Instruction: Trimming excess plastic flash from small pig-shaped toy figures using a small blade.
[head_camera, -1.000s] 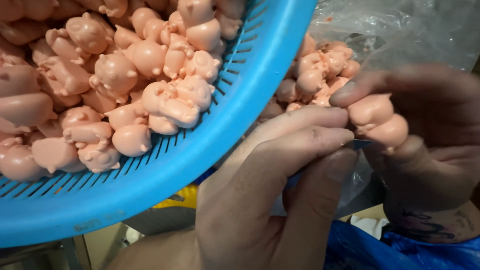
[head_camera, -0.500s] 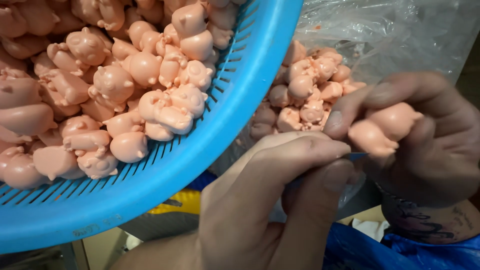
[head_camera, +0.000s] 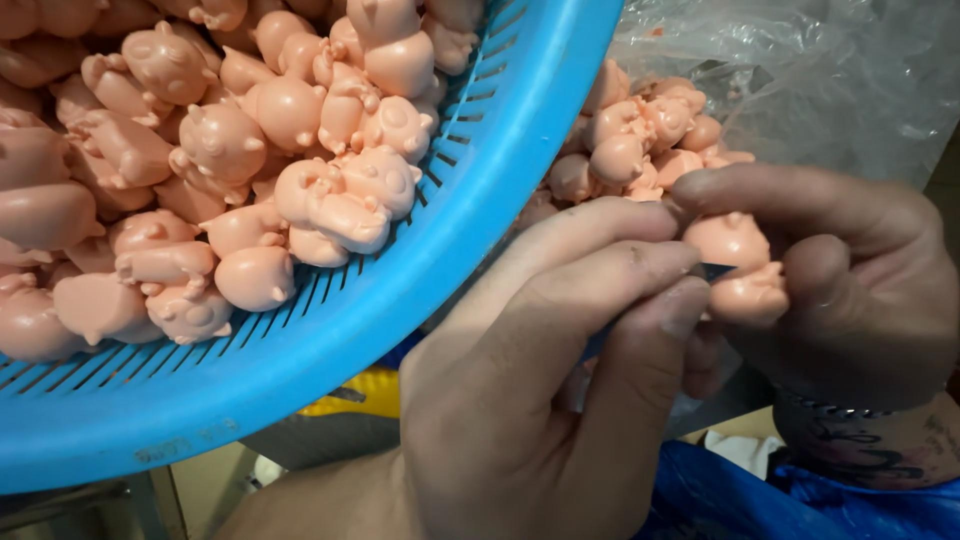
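Here — right hand (head_camera: 840, 290) pinches pink figurine (head_camera: 740, 265) | left hand (head_camera: 540, 400) fingers curled alongside

A: What can't be made out around the grip?

B: The thin blade (head_camera: 715, 270) pinched by the left hand (head_camera: 530, 400) shows only a dark sliver beside the fingertips; its handle is buried in the fist. The pink figure (head_camera: 740, 265) is half covered by the right hand (head_camera: 840, 290), so its face is hidden.

A: And away from the grip?

B: The blue basket (head_camera: 400, 300) up and left runs off the frame's top and left edges. The pile of figures (head_camera: 640, 140) behind the grip is partly hidden by the basket rim, and the clear bag (head_camera: 800, 70) around it is cut off above.
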